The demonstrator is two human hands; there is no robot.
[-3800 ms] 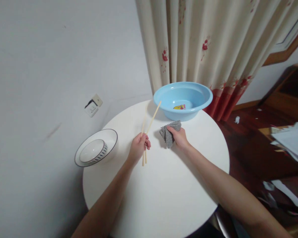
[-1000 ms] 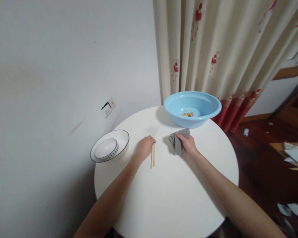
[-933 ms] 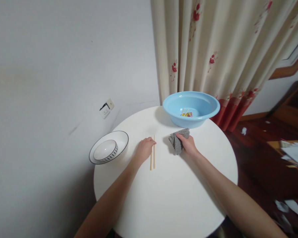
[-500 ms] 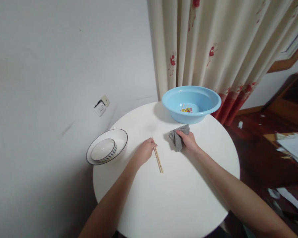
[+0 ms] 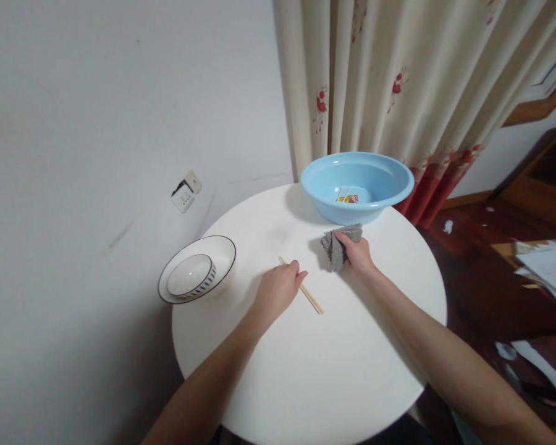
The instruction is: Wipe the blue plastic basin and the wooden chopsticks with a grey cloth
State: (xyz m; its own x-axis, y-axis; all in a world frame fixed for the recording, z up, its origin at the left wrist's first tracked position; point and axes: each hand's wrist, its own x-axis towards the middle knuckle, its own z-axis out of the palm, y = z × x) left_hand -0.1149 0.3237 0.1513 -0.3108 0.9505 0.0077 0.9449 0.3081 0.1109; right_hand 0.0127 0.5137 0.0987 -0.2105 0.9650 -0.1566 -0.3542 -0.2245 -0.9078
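A pair of light wooden chopsticks (image 5: 312,300) runs slantwise beneath my left hand (image 5: 282,288), whose fingers are closed around their middle. Both chopstick ends stick out past the hand, low over the table. My right hand (image 5: 358,252) is closed on a bunched grey cloth (image 5: 337,247), thumb on top, just in front of the basin. The light blue plastic basin (image 5: 356,213) stands at the back of the round white table (image 5: 324,383). On the basin's bottom, stick-like pale pieces and a colourful label (image 5: 348,198) show.
At the table's left edge a small patterned bowl (image 5: 189,276) sits inside a larger white, dark-rimmed bowl (image 5: 225,250). A wall with a socket (image 5: 183,198) borders the left side. A curtain (image 5: 366,111) hangs behind the basin. Papers (image 5: 549,269) lie at the far right.
My left hand has shifted slightly right along the chopsticks, which now slant more to the right. My right hand has moved the cloth a little right and away from me.
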